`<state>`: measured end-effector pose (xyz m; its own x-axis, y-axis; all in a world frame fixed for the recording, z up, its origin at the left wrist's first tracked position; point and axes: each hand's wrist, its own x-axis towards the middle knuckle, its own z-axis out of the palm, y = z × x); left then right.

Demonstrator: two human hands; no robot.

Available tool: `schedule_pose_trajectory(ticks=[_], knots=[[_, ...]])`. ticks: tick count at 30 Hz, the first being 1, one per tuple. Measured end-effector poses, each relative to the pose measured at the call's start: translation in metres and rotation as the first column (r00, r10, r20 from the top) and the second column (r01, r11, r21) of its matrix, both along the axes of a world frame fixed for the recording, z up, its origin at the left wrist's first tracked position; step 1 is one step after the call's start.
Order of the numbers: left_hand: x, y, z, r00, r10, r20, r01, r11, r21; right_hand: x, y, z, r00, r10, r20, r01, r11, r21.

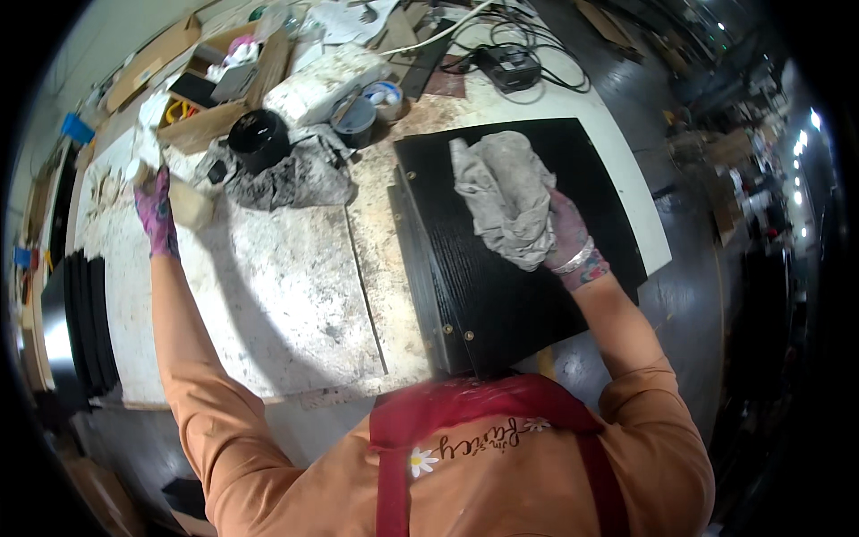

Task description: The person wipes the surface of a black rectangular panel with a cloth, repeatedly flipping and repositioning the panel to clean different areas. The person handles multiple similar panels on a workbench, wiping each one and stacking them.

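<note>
My left hand (157,217), in a pink patterned glove, is closed round a pale yellowish bottle (191,204) at the table's left side. The bottle's whitish cap (137,171) shows above the fingers, and the hand hides its middle. On the right, my gloved right hand (573,240) grips a crumpled grey-white cloth (506,192). The cloth rests on the top one of several stacked black panels (528,309), which have small brass-coloured fittings (469,336) near their edges. My right fingers are partly hidden by the cloth.
A black pot (259,143) stands on a stained rag (304,179). Behind it are a wooden box (201,125), small tubs (352,121), a white block (327,82) and a black power unit (508,68) with cables. Several dark panels (88,322) stand beyond the table's left edge.
</note>
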<state>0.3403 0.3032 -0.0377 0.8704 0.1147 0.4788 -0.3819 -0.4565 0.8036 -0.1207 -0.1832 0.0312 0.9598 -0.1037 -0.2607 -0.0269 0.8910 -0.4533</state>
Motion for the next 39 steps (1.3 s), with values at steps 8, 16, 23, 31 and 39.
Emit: schedule_pose_trajectory(ticks=[8, 16, 23, 31, 39], knots=[[-0.149, -0.102, 0.052, 0.973, -0.221, -0.062, 0.227, 0.886, 0.404, 0.027, 0.068, -0.001, 0.973, -0.114, -0.201, 0.079, 0.981, -0.175], [-0.301, -0.242, 0.117, 0.726, -0.672, -0.146, 0.473, 0.333, 0.816, 0.024, 0.063, 0.013, 0.995, -0.037, -0.097, 0.039, 0.999, 0.016], [-0.317, -0.284, 0.155, 0.723, -0.67, -0.171, 0.283, 0.062, 0.957, 0.0, 0.035, 0.008, 0.997, 0.016, -0.077, -0.017, 1.0, -0.014], [-0.344, -0.311, 0.179, 0.762, -0.622, -0.181, 0.229, -0.002, 0.973, -0.01, 0.006, -0.017, 0.996, 0.087, -0.011, -0.088, 0.996, -0.034], [-0.36, -0.299, 0.177, 0.653, -0.731, -0.2, 0.229, -0.062, 0.971, -0.013, -0.003, -0.008, 0.993, 0.118, 0.008, -0.118, 0.992, 0.054]])
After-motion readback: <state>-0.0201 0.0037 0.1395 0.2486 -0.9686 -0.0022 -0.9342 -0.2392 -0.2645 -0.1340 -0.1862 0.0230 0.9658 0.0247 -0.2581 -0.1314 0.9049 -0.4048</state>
